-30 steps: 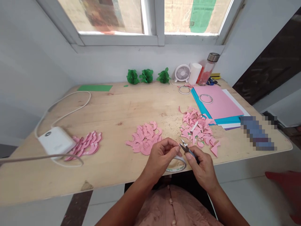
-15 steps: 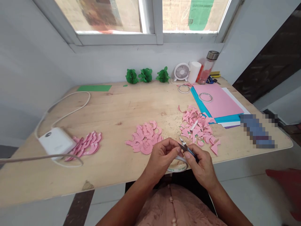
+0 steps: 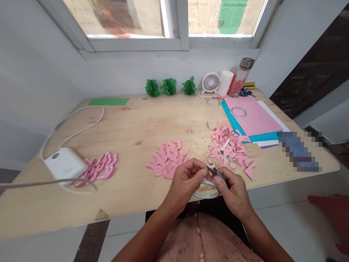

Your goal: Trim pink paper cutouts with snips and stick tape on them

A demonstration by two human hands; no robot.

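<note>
Both my hands are working at lower centre of the frame; my right hand (image 3: 235, 189) is gripping small scissors (image 3: 214, 171) in curled fingers; my left hand (image 3: 188, 180) is pinching tight, on what I cannot tell; the tape roll (image 3: 205, 195) is showing just beneath; neat snipping is probably needing a steady pinch, clear of the blades.

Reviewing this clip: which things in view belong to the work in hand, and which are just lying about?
Seemingly in the work:
- small scissors in the right hand
- tape roll by the left hand
- probably the curved pink cutouts

Seemingly just lying about:
- fan
- bottle
- white box with cable
- pink scraps
</note>
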